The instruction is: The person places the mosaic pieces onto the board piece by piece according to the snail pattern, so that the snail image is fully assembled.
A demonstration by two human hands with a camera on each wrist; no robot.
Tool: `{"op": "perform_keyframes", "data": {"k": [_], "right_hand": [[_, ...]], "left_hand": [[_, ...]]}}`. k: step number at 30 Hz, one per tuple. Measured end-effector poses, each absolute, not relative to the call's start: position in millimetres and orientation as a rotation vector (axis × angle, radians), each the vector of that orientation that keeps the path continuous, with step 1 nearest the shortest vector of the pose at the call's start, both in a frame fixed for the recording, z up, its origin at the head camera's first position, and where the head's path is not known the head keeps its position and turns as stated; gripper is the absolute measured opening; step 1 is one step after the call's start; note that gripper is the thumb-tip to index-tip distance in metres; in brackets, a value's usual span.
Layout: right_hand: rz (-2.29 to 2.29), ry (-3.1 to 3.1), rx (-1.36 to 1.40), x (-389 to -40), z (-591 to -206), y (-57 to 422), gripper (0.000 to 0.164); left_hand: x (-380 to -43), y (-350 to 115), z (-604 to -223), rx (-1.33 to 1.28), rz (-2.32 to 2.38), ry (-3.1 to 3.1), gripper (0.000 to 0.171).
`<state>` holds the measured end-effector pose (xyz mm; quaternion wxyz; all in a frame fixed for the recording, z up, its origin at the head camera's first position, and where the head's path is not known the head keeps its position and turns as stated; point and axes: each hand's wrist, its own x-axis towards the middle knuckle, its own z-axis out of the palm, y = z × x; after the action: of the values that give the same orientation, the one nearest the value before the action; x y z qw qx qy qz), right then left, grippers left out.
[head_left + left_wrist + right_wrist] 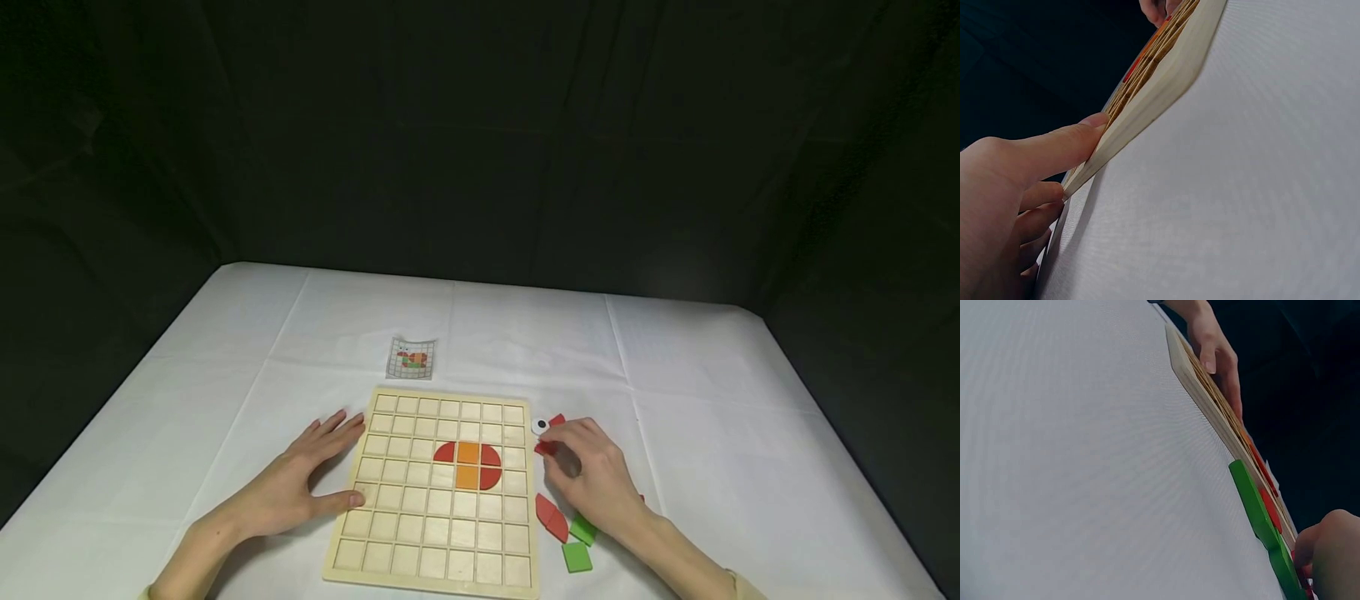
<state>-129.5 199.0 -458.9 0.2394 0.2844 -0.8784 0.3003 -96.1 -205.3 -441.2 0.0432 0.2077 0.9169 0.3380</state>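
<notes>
Left hand (291,479): fingers apart, thumb on the rim of the pale wooden grid board (414,500)
Right hand (597,475): thumb and forefinger pinching a small red flat piece (544,448)
Board: between both hands' fingers, holding orange squares (467,477)
Beside right fingertips: white black-dotted tile (539,426)
Nearer than right thumb: green square tiles (577,557)
</notes>
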Motion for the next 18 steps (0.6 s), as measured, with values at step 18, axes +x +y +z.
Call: {"op": "perform_keyframes", "data": {"k": [18], "right_hand": [[0.752,-2.447,0.589,-129.2,-458.4,199.5,0.031]], "left_hand": [[-95.5,-205.7,-441.7,0.678,1.051,2.817,0.087]]}}
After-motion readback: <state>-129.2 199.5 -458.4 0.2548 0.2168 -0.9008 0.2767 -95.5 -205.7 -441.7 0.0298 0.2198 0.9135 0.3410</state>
